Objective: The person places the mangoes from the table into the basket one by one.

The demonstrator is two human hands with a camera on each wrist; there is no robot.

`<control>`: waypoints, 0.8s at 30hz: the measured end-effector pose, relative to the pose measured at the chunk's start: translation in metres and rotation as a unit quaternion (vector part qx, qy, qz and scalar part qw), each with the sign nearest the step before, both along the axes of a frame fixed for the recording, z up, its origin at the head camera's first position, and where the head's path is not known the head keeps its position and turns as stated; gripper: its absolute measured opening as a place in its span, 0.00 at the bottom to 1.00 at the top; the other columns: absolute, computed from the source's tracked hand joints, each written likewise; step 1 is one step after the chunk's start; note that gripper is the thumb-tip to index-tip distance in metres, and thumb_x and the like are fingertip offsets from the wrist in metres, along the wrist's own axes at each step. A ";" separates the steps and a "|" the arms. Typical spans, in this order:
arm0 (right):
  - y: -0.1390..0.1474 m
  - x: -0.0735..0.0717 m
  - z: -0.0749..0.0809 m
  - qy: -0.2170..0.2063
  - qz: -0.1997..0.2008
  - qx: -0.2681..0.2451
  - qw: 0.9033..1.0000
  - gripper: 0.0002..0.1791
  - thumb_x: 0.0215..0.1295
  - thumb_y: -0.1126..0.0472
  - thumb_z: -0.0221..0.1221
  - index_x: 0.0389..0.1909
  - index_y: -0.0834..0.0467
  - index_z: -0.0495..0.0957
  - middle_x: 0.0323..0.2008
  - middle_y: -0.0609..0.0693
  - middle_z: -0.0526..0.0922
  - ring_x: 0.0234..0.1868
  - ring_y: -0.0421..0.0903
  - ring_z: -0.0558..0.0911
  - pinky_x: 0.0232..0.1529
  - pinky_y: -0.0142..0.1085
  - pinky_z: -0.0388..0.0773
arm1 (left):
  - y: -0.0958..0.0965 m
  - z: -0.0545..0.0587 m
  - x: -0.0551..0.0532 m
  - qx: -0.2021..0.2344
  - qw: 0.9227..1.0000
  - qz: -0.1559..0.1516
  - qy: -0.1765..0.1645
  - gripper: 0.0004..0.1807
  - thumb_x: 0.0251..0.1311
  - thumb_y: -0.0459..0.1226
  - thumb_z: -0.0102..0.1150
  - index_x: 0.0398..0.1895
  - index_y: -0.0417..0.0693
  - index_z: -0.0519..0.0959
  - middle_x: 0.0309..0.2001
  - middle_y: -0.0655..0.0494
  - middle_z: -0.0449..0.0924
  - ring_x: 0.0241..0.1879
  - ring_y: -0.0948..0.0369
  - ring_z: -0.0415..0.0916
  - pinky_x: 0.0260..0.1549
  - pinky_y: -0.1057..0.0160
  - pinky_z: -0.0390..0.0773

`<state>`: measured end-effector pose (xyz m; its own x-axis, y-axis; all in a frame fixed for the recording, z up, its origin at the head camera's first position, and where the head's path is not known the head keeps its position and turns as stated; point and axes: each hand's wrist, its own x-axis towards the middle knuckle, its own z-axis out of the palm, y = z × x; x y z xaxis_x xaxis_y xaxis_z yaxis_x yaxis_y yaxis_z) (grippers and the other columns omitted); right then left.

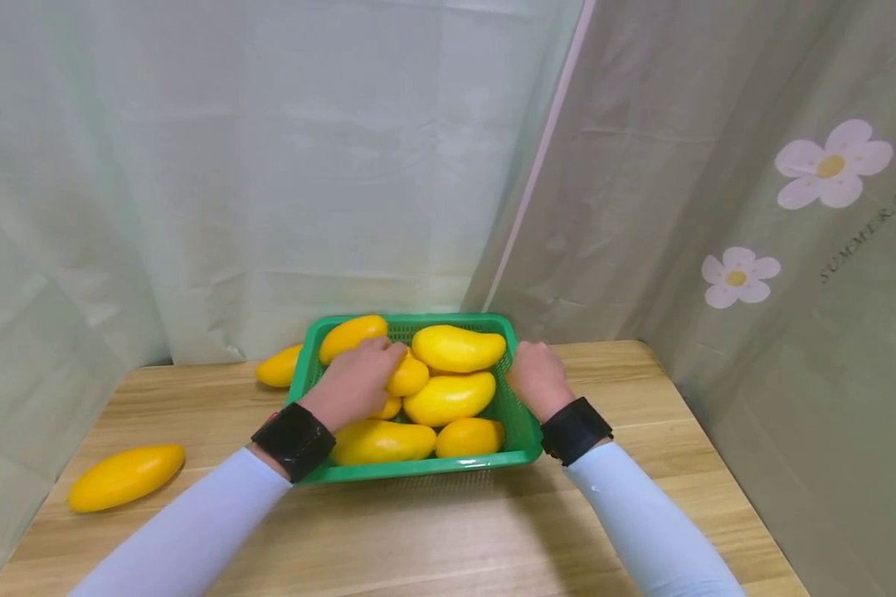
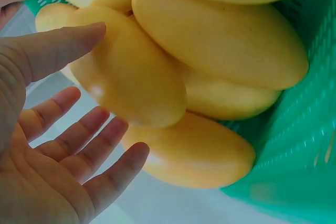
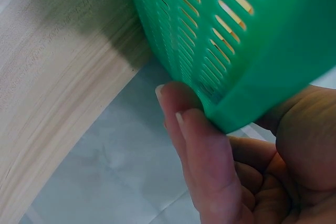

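Note:
A green plastic basket [image 1: 418, 469] holds several yellow mangoes, among them a large mango [image 1: 457, 348] at the back right. My left hand [image 1: 354, 383] is over the basket's left part, beside a mango [image 1: 407, 375] lying on top of others. In the left wrist view, the thumb [image 2: 79, 45] lies across that mango [image 2: 131, 72], while the other fingers [image 2: 105, 140] are spread and loosely bent along its edge. My right hand [image 1: 539, 380] holds the basket's right rim. In the right wrist view, its fingers [image 3: 202, 145] lie against the outer side of the slotted wall [image 3: 194, 30].
On the wooden table [image 1: 448, 539], one mango [image 1: 127, 478] lies at the left and another mango [image 1: 280, 366] sits partly behind the basket's left side. A pale curtain [image 1: 328, 182] hangs behind, and a flowered curtain [image 1: 791, 373] hangs at the right.

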<state>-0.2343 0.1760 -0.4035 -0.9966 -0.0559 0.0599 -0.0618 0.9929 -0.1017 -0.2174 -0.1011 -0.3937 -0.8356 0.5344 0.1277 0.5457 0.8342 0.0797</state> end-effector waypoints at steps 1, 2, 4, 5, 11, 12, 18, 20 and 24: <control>0.000 0.000 0.000 0.001 0.001 -0.001 1.000 0.06 0.58 0.63 0.55 0.27 0.62 0.72 0.19 0.53 0.71 0.19 0.45 0.72 0.15 0.35 0.70 | -0.002 0.001 0.000 0.006 1.000 0.003 -0.003 0.29 0.46 0.36 0.64 0.56 0.45 0.69 0.43 0.51 0.69 0.39 0.56 0.64 0.35 0.61 0.72; 0.000 0.000 0.000 0.001 0.002 -0.002 1.000 0.06 0.58 0.63 0.55 0.27 0.62 0.72 0.19 0.52 0.71 0.19 0.45 0.72 0.15 0.35 0.70 | -0.004 0.003 0.001 0.014 1.000 0.007 -0.003 0.29 0.48 0.36 0.63 0.56 0.44 0.69 0.44 0.51 0.69 0.40 0.56 0.64 0.37 0.60 0.72; 0.000 0.000 -0.001 0.002 0.004 -0.002 1.000 0.06 0.58 0.63 0.55 0.27 0.62 0.72 0.19 0.52 0.71 0.19 0.45 0.72 0.16 0.34 0.70 | -0.010 0.007 0.001 0.031 0.999 0.013 0.008 0.29 0.50 0.38 0.62 0.58 0.43 0.68 0.48 0.49 0.69 0.44 0.55 0.66 0.41 0.58 0.72; 0.000 0.000 -0.001 0.003 0.004 -0.003 1.000 0.06 0.58 0.63 0.55 0.27 0.62 0.72 0.19 0.52 0.71 0.19 0.45 0.72 0.16 0.34 0.70 | -0.013 0.009 0.001 0.042 0.999 0.018 0.017 0.30 0.52 0.39 0.62 0.59 0.43 0.67 0.50 0.48 0.69 0.46 0.54 0.67 0.43 0.56 0.72; 0.000 -0.001 -0.001 0.006 0.001 -0.002 1.000 0.05 0.57 0.63 0.55 0.26 0.62 0.72 0.19 0.52 0.71 0.19 0.45 0.73 0.16 0.35 0.71 | -0.042 0.018 -0.005 0.149 0.984 0.034 0.096 0.32 0.54 0.40 0.62 0.62 0.41 0.63 0.57 0.43 0.64 0.53 0.48 0.65 0.50 0.50 0.68; 0.000 -0.001 -0.001 0.004 0.000 -0.001 1.000 0.05 0.58 0.63 0.55 0.26 0.62 0.72 0.19 0.52 0.71 0.19 0.44 0.73 0.16 0.35 0.71 | -0.048 0.018 -0.007 0.166 0.979 0.036 0.111 0.32 0.55 0.39 0.62 0.62 0.40 0.62 0.56 0.42 0.64 0.53 0.48 0.65 0.50 0.50 0.68; 0.000 -0.001 -0.002 0.000 -0.001 0.006 1.000 0.06 0.58 0.63 0.55 0.26 0.62 0.72 0.19 0.52 0.71 0.19 0.44 0.72 0.16 0.35 0.71 | -0.082 0.015 -0.015 0.210 0.963 0.087 0.147 0.33 0.56 0.37 0.59 0.65 0.40 0.60 0.57 0.37 0.64 0.55 0.43 0.62 0.51 0.45 0.64; 0.000 -0.001 -0.002 0.001 0.000 0.007 1.000 0.06 0.58 0.63 0.55 0.26 0.62 0.72 0.19 0.52 0.71 0.19 0.44 0.72 0.16 0.35 0.71 | -0.094 0.011 -0.017 0.216 0.961 0.109 0.130 0.34 0.58 0.37 0.57 0.66 0.40 0.59 0.58 0.36 0.62 0.56 0.41 0.60 0.53 0.43 0.62; 0.000 0.001 -0.001 0.007 0.005 0.009 1.000 0.06 0.58 0.63 0.56 0.26 0.62 0.72 0.19 0.52 0.71 0.18 0.44 0.72 0.15 0.35 0.71 | -0.116 -0.001 -0.019 0.225 0.960 0.143 0.091 0.35 0.60 0.38 0.55 0.69 0.40 0.55 0.61 0.34 0.59 0.58 0.40 0.57 0.55 0.42 0.58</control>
